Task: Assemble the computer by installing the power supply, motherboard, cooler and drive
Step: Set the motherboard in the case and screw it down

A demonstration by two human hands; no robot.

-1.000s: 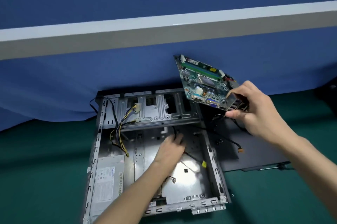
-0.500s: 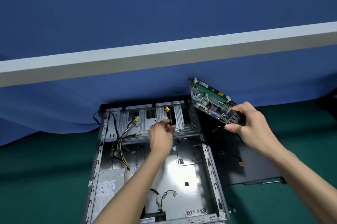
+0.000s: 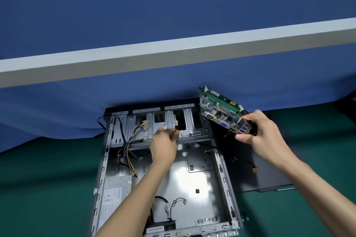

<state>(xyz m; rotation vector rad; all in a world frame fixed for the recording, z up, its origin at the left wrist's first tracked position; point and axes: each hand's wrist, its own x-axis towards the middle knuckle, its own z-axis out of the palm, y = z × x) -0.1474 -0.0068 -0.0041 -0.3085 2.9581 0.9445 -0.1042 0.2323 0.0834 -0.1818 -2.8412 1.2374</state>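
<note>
An open metal computer case (image 3: 221,165) lies flat on the green table. Its power supply (image 3: 113,196) sits in the near left corner, with yellow and black cables (image 3: 133,140) running up to the drive cage (image 3: 188,127). My left hand (image 3: 163,146) pinches a thin cable with a small connector against the drive cage. To the right of the case, above the table, my right hand (image 3: 262,134) grips the green motherboard (image 3: 217,109) by its rear port block, tilted.
The case's dark side panel (image 3: 269,175) lies on the table to the right, with a loose cable and an orange connector (image 3: 255,169) on it. A blue cloth (image 3: 57,121) hangs behind the case. Short loose cables (image 3: 179,202) lie on the case floor.
My left hand lifted a cable from the case floor up to the drive cage. My right hand kept hold of the motherboard to the right of the case.
</note>
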